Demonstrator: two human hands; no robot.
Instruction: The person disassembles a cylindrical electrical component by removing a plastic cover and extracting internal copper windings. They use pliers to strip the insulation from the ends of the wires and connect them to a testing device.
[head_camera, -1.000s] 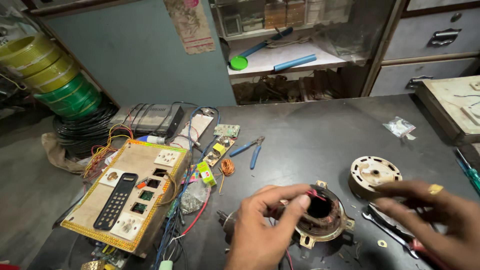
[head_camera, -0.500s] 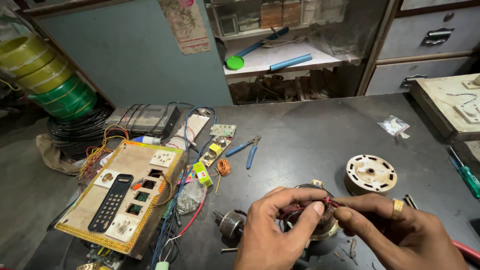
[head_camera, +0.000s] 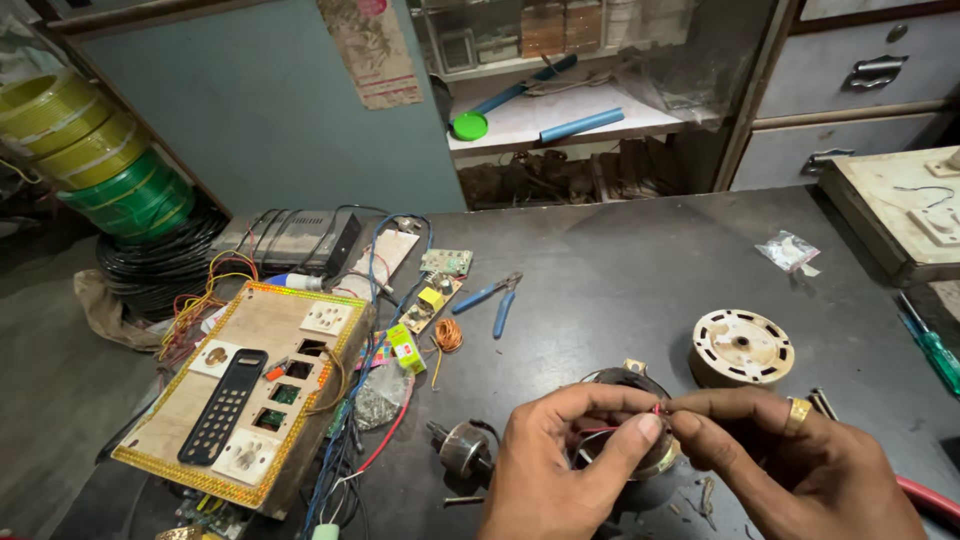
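Low in the head view, my left hand (head_camera: 570, 460) and my right hand (head_camera: 790, 465) meet over a round motor stator (head_camera: 625, 385) lying on the dark table (head_camera: 640, 270). Thumb and forefinger of each hand pinch thin red wires (head_camera: 662, 408) coming off the stator. A gold ring sits on my right hand. The stator is mostly hidden by my fingers. A small metal rotor (head_camera: 463, 447) rests just left of my left hand. A cream round motor cover (head_camera: 742, 346) stands above my right hand.
A wooden switchboard (head_camera: 250, 390) with sockets and trailing wires sits at the left. Blue-handled pliers (head_camera: 497, 298), a small copper wire coil (head_camera: 447, 335) and circuit boards (head_camera: 445, 263) are mid-table. A green screwdriver (head_camera: 932, 348) is at the right edge, wire spools (head_camera: 95, 150) far left.
My right hand came in from the right side of the table to the stator. Both hands now pinch the red wires together, and the view has shifted slightly.
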